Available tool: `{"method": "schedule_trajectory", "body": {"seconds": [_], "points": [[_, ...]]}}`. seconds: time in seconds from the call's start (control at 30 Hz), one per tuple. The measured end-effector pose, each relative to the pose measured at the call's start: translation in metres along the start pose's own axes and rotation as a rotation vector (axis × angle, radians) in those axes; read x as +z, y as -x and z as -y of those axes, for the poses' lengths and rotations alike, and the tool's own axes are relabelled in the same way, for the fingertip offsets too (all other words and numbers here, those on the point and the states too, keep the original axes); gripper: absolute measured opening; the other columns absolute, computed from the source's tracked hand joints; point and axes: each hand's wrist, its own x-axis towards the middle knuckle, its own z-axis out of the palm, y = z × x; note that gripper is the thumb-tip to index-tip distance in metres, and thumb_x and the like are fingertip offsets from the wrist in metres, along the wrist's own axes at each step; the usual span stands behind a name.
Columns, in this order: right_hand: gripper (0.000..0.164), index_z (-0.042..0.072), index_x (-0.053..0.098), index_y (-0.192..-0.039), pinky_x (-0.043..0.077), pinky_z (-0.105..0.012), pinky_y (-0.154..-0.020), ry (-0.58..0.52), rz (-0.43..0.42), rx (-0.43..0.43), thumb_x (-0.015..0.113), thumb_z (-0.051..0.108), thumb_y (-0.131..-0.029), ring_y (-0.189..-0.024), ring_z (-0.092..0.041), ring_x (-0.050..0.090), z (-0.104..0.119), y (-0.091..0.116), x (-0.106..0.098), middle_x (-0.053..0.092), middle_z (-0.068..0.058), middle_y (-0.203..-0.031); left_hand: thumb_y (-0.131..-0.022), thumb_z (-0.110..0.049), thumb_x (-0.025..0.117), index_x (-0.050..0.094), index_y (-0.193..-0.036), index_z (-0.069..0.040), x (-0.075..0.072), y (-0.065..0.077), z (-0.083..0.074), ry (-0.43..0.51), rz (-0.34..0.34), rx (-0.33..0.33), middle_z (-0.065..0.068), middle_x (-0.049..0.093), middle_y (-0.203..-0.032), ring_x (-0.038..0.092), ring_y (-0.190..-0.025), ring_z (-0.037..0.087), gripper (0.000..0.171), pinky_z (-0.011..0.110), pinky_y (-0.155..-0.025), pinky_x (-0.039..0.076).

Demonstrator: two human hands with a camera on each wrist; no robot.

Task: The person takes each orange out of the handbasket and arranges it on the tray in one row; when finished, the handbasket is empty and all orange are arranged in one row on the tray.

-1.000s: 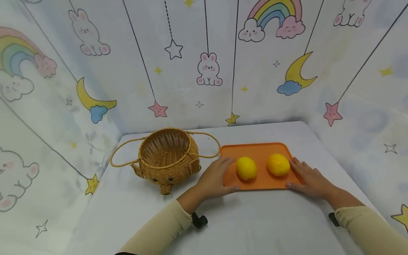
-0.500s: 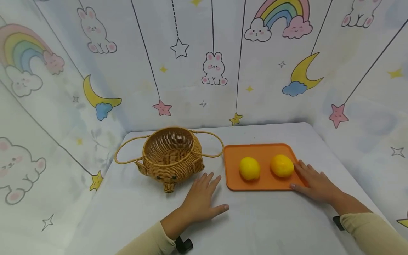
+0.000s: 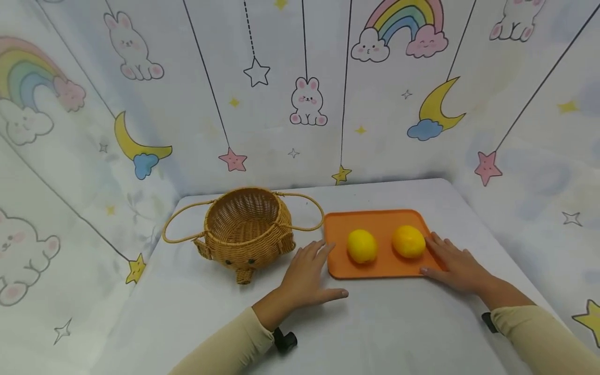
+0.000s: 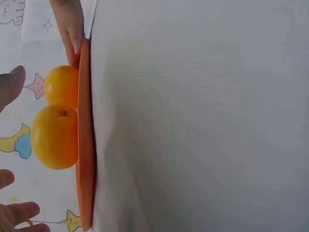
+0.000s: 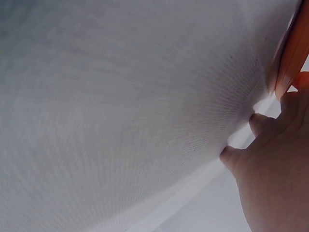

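An orange rectangular tray (image 3: 384, 271) lies flat on the white table and bears two round yellow-orange fruits, a left one (image 3: 362, 246) and a right one (image 3: 409, 241). My left hand (image 3: 304, 278) is over the table just off the tray's left front corner, fingers spread and holding nothing. At the tray's right edge, my right hand (image 3: 457, 265) touches the rim with extended fingers, its thumb by the front corner. In the right wrist view, some fingertips (image 5: 231, 153) of that hand come down at the white cloth beside the tray (image 5: 293, 53).
Left of the tray stands a wicker basket (image 3: 248, 245) shaped like an animal's head with a snout, its two looped handles spread sideways. One handle (image 3: 307, 197) reaches to the tray's left edge. Cartoon-printed cloth walls (image 3: 267, 135) enclose the table at the back and sides.
My left hand let go of the tray's left side, drew back toward the front left, then came partly back toward the tray. My right hand, the tray and the fruits stay in place.
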Motion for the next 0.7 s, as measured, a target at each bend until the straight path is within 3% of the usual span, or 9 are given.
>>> {"method": "schedule_trajectory", "body": {"seconds": [0.13,0.3,0.5,0.7], "points": [[0.101,0.004,0.027,-0.169,0.013,-0.087,-0.110,-0.010,-0.014,-0.005,0.069,0.062,-0.098,-0.151,-0.064,0.019,0.003,0.003,-0.002,0.018,-0.030,-0.173,-0.076,-0.067,0.089,0.035,-0.167,-0.021,0.006,-0.026,-0.006,0.142,-0.030,-0.021,0.005,0.043,-0.165,0.043,-0.150,0.029,0.115,0.052,-0.121,0.038],[0.102,0.005,0.027,-0.169,0.014,-0.087,-0.110,-0.012,-0.007,-0.020,0.069,0.064,-0.097,-0.151,-0.064,0.020,0.006,0.003,0.001,0.019,-0.030,-0.172,-0.073,-0.050,0.098,0.035,-0.167,-0.025,0.023,-0.056,-0.007,0.303,-0.030,-0.023,-0.003,0.041,-0.166,0.040,-0.151,0.021,0.116,0.047,-0.120,0.041],[0.104,0.007,0.025,-0.170,0.012,-0.086,-0.111,-0.004,-0.012,-0.009,0.067,0.067,-0.096,-0.151,-0.064,0.019,0.003,0.000,0.003,0.018,-0.029,-0.173,-0.077,-0.042,0.098,0.039,-0.165,-0.027,0.038,-0.085,-0.010,0.249,-0.012,0.044,-0.004,0.044,-0.163,0.044,-0.147,0.017,0.108,0.042,-0.118,0.043],[0.103,0.006,0.024,-0.170,0.012,-0.088,-0.109,-0.004,-0.020,-0.010,0.068,0.064,-0.097,-0.150,-0.065,0.019,0.001,0.000,0.003,0.018,-0.030,-0.172,-0.080,-0.035,0.097,0.048,-0.157,-0.026,0.042,-0.094,-0.017,0.252,-0.019,0.005,-0.001,0.052,-0.151,0.056,-0.132,0.015,0.092,0.037,-0.111,0.048]]}}
